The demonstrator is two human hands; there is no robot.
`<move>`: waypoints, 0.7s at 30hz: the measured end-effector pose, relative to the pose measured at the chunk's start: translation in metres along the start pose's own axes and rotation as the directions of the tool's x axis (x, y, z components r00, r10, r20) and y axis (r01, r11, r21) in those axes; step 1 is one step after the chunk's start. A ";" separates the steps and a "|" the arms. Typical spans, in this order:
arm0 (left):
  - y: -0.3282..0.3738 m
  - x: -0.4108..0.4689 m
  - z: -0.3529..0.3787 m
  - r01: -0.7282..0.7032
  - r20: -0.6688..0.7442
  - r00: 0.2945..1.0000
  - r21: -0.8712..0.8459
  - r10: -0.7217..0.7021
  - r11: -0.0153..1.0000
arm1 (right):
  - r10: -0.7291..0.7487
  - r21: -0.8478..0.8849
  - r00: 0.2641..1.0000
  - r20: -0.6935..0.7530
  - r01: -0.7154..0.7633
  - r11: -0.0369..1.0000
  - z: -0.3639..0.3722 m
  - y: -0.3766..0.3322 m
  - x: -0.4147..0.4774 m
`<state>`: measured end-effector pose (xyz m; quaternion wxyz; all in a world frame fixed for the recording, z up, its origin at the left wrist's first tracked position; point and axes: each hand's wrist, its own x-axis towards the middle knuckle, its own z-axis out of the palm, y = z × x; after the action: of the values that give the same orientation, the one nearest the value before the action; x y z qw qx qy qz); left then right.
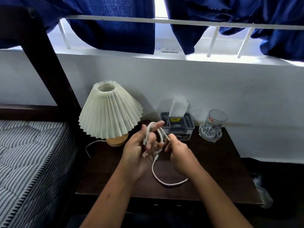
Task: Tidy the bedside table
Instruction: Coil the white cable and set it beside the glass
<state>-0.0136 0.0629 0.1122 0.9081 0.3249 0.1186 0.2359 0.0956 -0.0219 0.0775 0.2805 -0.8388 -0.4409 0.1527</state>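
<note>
A white charging cable (164, 182) is looped several times around the fingers of my left hand (139, 150), held above the dark bedside table (222, 175). My right hand (179, 152) pinches a strand of the same cable just to the right of the coil. The cable's loose end curves down over the tabletop between my forearms, with a small plug hanging near my left palm. Both hands hover over the middle of the table.
A lamp with a pleated white shade (110, 112) and a wooden base stands at the table's back left, its cord trailing left. A grey tissue box (178, 125) sits at the back middle, a glass tumbler (212, 125) at the back right. A striped mattress (29, 162) lies left.
</note>
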 end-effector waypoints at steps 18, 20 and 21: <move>-0.003 0.008 -0.022 -0.185 -0.040 0.816 0.927 0.576 0.326 | -0.408 -0.193 0.892 0.196 0.443 0.875 0.009 -0.030 -0.012; -0.004 0.009 -0.027 -0.105 -0.003 0.872 0.975 0.489 0.194 | -0.461 -0.200 0.875 0.149 0.483 0.852 0.004 -0.029 -0.009; -0.005 0.009 -0.028 -0.073 0.006 0.901 0.988 0.435 0.138 | -0.484 -0.191 0.869 0.106 0.495 0.847 -0.001 -0.026 -0.009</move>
<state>-0.0150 0.0793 0.0872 0.4093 0.8030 0.3111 0.3017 0.0740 -0.0173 0.0942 0.2071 -0.7192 -0.6612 0.0508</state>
